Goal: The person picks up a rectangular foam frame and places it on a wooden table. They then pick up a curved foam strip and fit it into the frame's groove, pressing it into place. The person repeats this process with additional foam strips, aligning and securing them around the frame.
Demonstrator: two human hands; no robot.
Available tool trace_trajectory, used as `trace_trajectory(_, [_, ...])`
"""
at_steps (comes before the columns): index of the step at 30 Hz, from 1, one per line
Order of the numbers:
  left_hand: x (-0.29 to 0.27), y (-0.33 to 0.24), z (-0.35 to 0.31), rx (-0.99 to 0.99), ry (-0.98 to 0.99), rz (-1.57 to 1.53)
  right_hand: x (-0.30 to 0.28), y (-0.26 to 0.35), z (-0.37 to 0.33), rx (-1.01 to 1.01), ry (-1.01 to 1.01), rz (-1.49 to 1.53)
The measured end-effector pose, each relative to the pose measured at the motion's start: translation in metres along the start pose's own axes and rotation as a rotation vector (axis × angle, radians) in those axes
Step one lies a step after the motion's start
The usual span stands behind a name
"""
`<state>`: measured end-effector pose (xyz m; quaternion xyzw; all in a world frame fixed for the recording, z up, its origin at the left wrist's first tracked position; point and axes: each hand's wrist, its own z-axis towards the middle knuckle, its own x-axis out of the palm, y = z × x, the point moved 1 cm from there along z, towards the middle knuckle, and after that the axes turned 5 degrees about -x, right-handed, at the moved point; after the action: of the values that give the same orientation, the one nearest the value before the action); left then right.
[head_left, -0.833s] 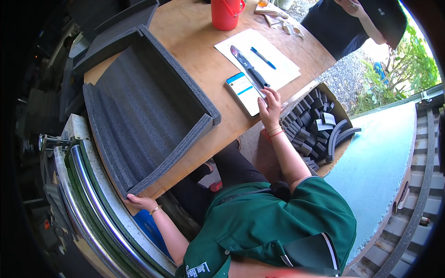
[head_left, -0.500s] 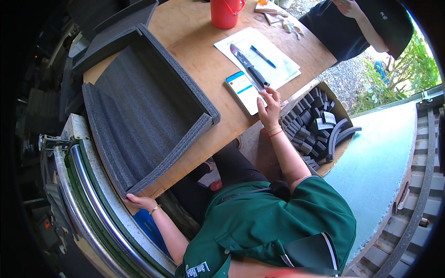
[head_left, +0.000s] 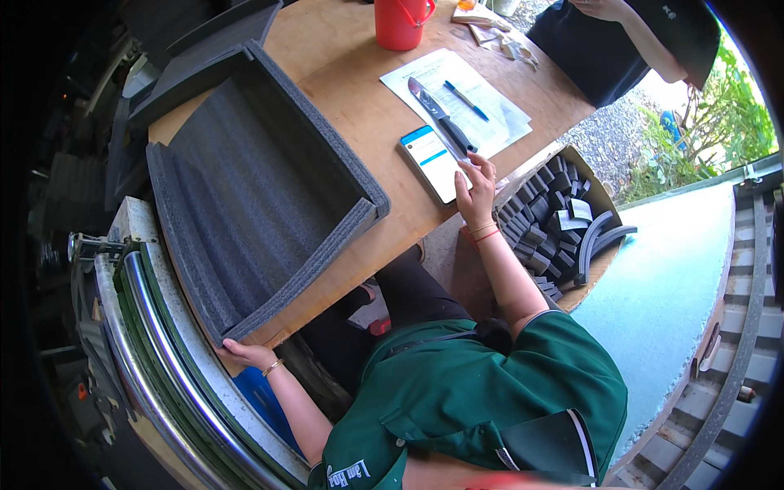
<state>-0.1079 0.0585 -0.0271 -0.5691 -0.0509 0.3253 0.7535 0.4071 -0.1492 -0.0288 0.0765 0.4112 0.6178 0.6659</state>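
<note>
A large dark grey foam tray with raised walls lies at the left of the wooden table. At its near corner, my left hand grips the foam between thumb and fingers; the fingers underneath are hidden. A smartphone with a lit white screen rests near the table's front edge. Over the lower right part of the phone is my right hand, fingers apart and holding nothing. Just beyond it, a black-handled knife and a blue pen lie on paper sheets.
A red bucket stands on the far side of the table. A cardboard box of dark foam pieces sits to my right, beside a light blue board. Metal rollers run along my left. Another person is at the far right.
Both my hands keep their places, on the foam corner and over the phone. At the far right, the other person's head and hand have shifted slightly upward in the picture.
</note>
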Motion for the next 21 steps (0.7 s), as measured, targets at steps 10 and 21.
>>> trace_trajectory(10, [-0.0036, 0.0036, 0.0020, -0.027, 0.084, -0.021, -0.0008, 0.0011, 0.0008, -0.036, 0.026, -0.048])
trace_trajectory(21, [-0.0016, -0.0061, -0.0024, -0.018, 0.079, -0.038, -0.0005, 0.0005, 0.0008, -0.002, 0.026, -0.028])
